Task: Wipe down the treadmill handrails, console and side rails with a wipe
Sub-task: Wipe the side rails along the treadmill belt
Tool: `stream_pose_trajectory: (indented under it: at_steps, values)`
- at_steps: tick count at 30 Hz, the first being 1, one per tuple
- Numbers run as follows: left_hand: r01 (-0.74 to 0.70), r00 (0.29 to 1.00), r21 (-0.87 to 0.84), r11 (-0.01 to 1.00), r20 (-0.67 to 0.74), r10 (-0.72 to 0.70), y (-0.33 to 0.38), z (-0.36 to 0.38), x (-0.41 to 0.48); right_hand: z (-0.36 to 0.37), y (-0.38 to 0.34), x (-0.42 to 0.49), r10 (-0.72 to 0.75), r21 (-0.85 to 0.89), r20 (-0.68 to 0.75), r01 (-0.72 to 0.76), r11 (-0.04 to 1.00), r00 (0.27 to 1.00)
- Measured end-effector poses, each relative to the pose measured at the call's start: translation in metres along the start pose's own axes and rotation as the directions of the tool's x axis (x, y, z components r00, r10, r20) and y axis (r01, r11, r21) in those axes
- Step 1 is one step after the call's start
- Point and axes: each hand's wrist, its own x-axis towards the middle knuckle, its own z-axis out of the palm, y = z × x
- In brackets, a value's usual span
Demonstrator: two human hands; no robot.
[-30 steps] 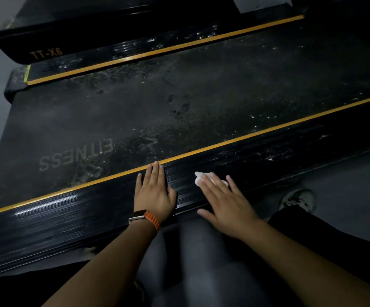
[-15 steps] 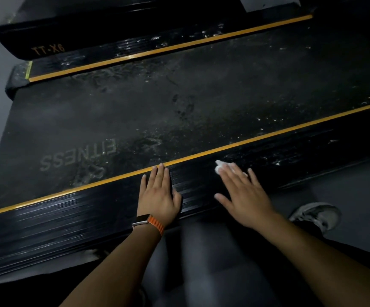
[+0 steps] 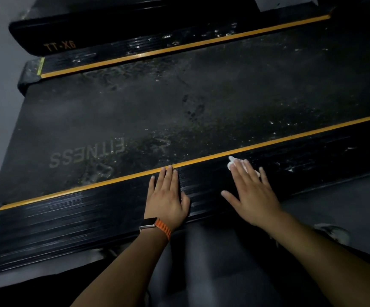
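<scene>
Here, right hand [image 3: 253,196] presses wipe [image 3: 231,165] on side rail [image 3: 91,209].

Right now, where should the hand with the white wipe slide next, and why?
Probably slide the right hand, which presses the wipe flat on the near side rail, along it to the right. White specks show on the rail there, and the left hand rests flat on the rail on the other side.

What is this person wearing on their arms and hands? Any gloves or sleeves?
No gloves, and no sleeves in view: both forearms are bare. The left hand has at its wrist a watch with a dark rectangular face, a silvery case and an orange band. The right hand and its wrist wear nothing.
</scene>
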Motion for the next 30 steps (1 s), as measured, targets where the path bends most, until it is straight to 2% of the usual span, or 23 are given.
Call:
stream_pose_trajectory:
  at_steps: [3,6,9,12,16,19,24,28,30]
  values:
    - [-0.005,1.0,-0.003,1.0,-0.012,0.005,0.0,0.001,-0.001,0.0,-0.028,0.012,-0.099,0.006,-0.003,0.099,0.995,0.995]
    - [-0.004,1.0,-0.008,1.0,-0.011,0.004,0.0,0.001,0.0,-0.006,-0.01,0.016,-0.193,-0.039,0.019,0.194,0.98,0.981]
    - [-0.004,1.0,-0.008,1.0,-0.009,0.004,0.0,0.0,-0.001,-0.008,0.026,0.007,-0.111,-0.064,-0.007,0.11,0.992,0.994]
    - [-0.003,1.0,-0.011,1.0,-0.001,0.003,0.0,0.0,-0.001,-0.01,0.019,0.013,-0.061,-0.056,0.019,0.062,0.996,0.998]
    - [0.003,1.0,-0.015,1.0,-0.024,-0.004,0.001,0.0,-0.001,-0.015,-0.018,0.037,-0.127,-0.017,0.052,0.128,0.992,0.991]
    - [-0.004,1.0,-0.018,1.0,-0.024,0.004,0.0,0.001,-0.001,-0.019,-0.001,0.037,-0.152,-0.051,0.06,0.155,0.987,0.987]
    - [-0.004,1.0,-0.017,1.0,-0.016,0.003,0.001,-0.001,-0.001,-0.02,0.037,0.021,0.021,-0.061,0.014,-0.02,0.998,1.0]
    - [0.0,1.0,-0.017,1.0,-0.022,-0.001,0.003,-0.003,-0.001,-0.009,-0.001,0.017,-0.132,-0.037,0.003,0.133,0.991,0.991]
    - [0.004,1.0,-0.011,1.0,-0.021,-0.004,0.004,-0.003,-0.001,-0.003,0.002,0.01,-0.185,-0.045,-0.005,0.185,0.982,0.983]
